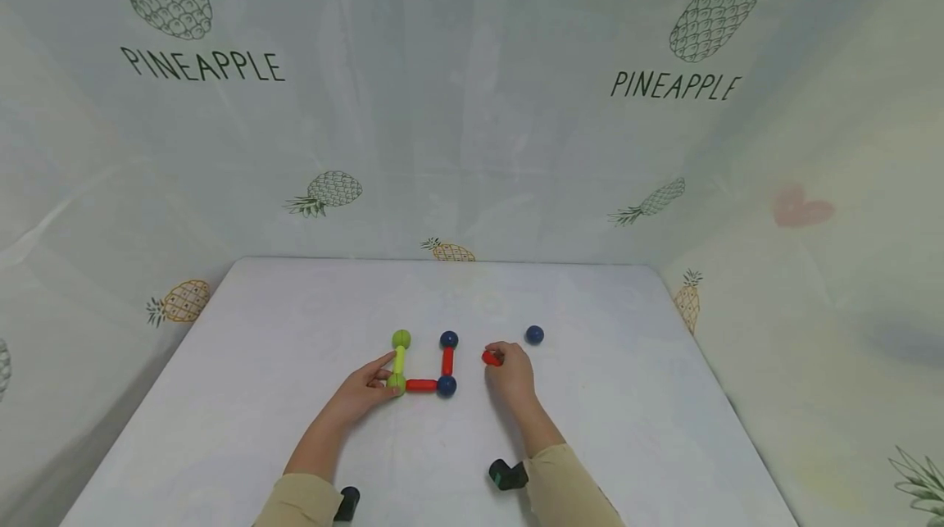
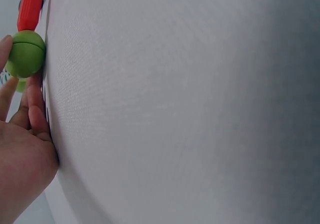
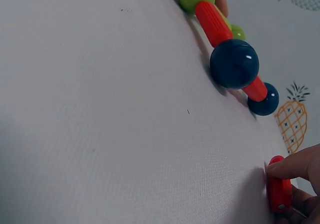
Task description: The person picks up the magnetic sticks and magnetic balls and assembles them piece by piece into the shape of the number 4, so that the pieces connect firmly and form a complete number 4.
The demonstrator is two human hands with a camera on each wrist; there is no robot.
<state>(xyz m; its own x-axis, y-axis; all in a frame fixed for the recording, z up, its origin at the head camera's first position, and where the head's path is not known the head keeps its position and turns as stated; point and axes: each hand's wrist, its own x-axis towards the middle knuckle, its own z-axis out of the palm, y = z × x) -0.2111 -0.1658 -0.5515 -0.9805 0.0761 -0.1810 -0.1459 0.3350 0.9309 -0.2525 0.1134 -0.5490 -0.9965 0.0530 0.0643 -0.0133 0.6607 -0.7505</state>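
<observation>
A U-shaped figure of balls and rods lies on the white table (image 1: 634, 396). Its left side is a yellow-green rod (image 1: 399, 360) between a far green ball (image 1: 401, 338) and a near green ball (image 2: 26, 54). One red rod (image 1: 422, 386) joins the near green ball to a near blue ball (image 3: 234, 63); another red rod (image 1: 447, 361) leads to a far blue ball (image 1: 448, 339). My left hand (image 1: 361, 394) holds the near green ball, thumb and fingers around it. To the figure's right, my right hand (image 1: 514, 378) pinches a separate short red piece (image 3: 279, 186) close over the table.
A loose blue ball (image 1: 534, 334) lies just beyond my right hand. Black wrist devices (image 1: 507, 474) sit by both sleeves. A curtain (image 1: 472, 101) printed with pineapples hangs behind the table's far edge.
</observation>
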